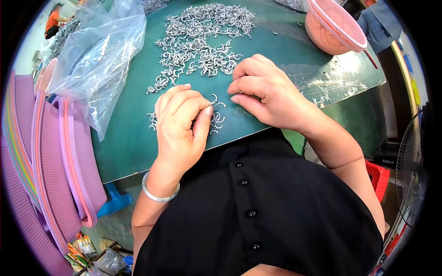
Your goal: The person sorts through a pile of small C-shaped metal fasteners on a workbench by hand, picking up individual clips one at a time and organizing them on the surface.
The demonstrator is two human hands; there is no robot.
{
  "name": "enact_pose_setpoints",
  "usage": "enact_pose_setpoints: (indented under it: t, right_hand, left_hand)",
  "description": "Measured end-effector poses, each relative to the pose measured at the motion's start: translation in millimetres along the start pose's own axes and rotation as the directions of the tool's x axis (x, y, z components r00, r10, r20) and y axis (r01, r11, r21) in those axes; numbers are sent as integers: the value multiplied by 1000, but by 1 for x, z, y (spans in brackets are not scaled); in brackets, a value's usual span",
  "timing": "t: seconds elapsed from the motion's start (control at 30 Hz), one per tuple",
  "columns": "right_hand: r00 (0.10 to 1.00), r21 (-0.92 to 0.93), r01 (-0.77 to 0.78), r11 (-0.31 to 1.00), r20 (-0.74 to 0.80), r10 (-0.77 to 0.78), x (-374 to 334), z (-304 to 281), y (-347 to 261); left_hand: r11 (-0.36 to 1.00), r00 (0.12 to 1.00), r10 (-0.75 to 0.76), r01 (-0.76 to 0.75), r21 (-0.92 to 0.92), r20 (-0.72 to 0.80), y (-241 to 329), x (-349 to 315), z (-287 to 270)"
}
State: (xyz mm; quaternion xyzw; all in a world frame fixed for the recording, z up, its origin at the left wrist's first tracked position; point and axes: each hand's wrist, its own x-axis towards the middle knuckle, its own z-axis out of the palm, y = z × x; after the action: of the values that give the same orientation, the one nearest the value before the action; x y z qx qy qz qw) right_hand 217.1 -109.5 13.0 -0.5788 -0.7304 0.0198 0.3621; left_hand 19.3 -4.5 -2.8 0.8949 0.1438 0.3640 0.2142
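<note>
L hand (179, 119): back up, fingers bent fwd, thumb tip v. close to index tip; can't tell if pinched tight. L forearm (149, 214) comes up from lower edge, L wrist (165, 172) approx. straight. R hand (269, 94): turned inward, fingers curled, thumb tip just below index; grip unclear. R forearm (334, 138) runs diag. from lower R, elbow bent. Hands bare, nr. ea. other, apart.

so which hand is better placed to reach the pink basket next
Probably the right hand: it is nearer the pink basket, on the same side. The left hand is farther off, by small curved silvery pieces.
</note>
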Motion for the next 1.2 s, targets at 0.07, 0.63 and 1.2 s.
enact_pose_setpoints:
  t: [0.07, 0.63, 1.2]
  right_hand:
    - [999, 115, 31, 993, -29, -28, 4, 4, -4]
    - [960, 162, 94, 982, -277, -47, 12, 28, -18]
    - [983, 13, -23, 1000, -181, 24, 3, -12, 6]
  left_hand:
    - [1000, 1000, -8, 8, -10, -13, -1, 0, 0]
    - [999, 996, 41, -39, 16, -78, -3, 5, -1]
    - [985, 998, 59, -55, 165, -23, 2, 4, -4]
